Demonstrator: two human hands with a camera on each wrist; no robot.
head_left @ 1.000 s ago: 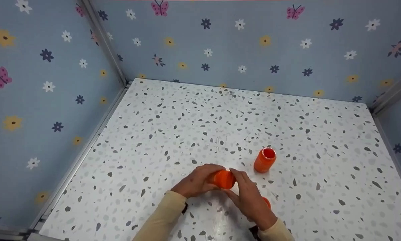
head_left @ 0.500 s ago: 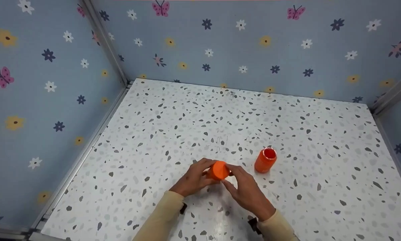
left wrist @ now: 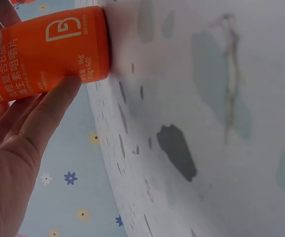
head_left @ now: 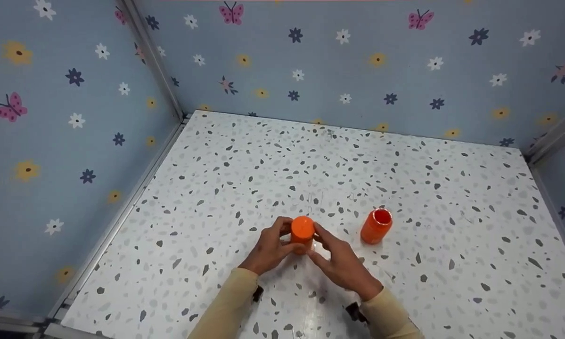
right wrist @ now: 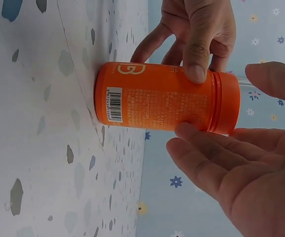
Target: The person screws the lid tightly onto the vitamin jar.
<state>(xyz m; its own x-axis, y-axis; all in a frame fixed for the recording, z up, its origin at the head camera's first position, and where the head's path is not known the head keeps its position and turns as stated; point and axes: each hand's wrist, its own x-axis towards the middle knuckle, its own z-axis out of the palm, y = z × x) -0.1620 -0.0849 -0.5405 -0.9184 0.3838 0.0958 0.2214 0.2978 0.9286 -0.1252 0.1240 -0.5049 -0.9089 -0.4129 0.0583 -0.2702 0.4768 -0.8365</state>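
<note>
An orange vitamin tablet bottle (head_left: 302,238) with an orange cap (head_left: 302,228) on top stands upright, its base at the table. My left hand (head_left: 268,247) holds it from the left, thumb on the near side and fingers round the far side. In the right wrist view, the left thumb presses the bottle's side (right wrist: 157,96) above a barcode label. My right hand (head_left: 341,261) is at the bottle's right side with fingers nearly straight; its fingertips lie along the bottle and cap, while its thumb is apart from the cap. White print shows in the left wrist view.
A second orange bottle (head_left: 375,227), without a cap and with its mouth up, stands to the right of my right hand. The speckled white table (head_left: 244,165) is bounded by blue flower-patterned walls (head_left: 329,61) at the back and sides.
The held bottle has gone from tilted to upright and moved slightly away and left. My right fingers have loosened from round its cap. An orange round thing beside the right wrist no longer shows.
</note>
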